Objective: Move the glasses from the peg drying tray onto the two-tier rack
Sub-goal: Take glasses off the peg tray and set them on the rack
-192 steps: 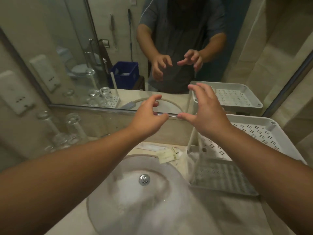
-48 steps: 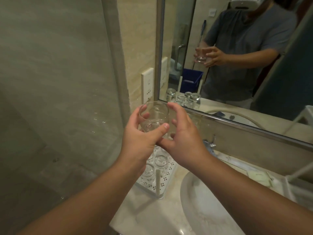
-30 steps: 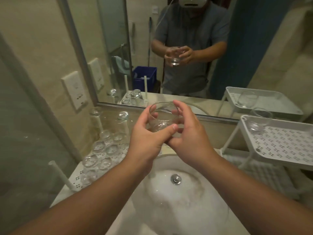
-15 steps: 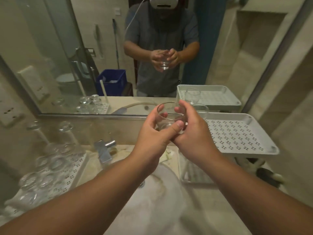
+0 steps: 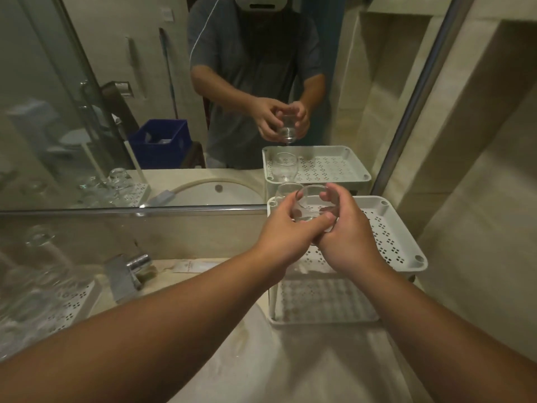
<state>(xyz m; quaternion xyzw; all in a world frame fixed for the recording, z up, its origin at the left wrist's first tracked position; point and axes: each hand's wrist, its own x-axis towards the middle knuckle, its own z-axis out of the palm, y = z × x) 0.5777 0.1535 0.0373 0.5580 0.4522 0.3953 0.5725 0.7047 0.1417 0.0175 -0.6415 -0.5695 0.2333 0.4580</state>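
Observation:
A clear round glass [image 5: 312, 203] is held upright between both hands, above the back left part of the white two-tier rack's top shelf [image 5: 389, 237]. My left hand [image 5: 286, 237] curls round its left side and my right hand [image 5: 347, 237] round its right side. Another glass [image 5: 286, 189] stands on the top shelf just behind, at the back left corner. The peg drying tray [image 5: 65, 308] lies at the far left with several blurred upturned glasses [image 5: 26, 298] on it.
A white basin [image 5: 255, 362] lies under my forearms and a chrome tap [image 5: 128, 270] stands left of it. The mirror [image 5: 174, 112] runs along the back wall. The rack's lower shelf [image 5: 322, 301] shows beneath the top one. A beige wall closes in at the right.
Both hands have carried the glass rightward from over the basin to above the rack's top shelf. The view has swung right, pushing the peg tray to the left edge.

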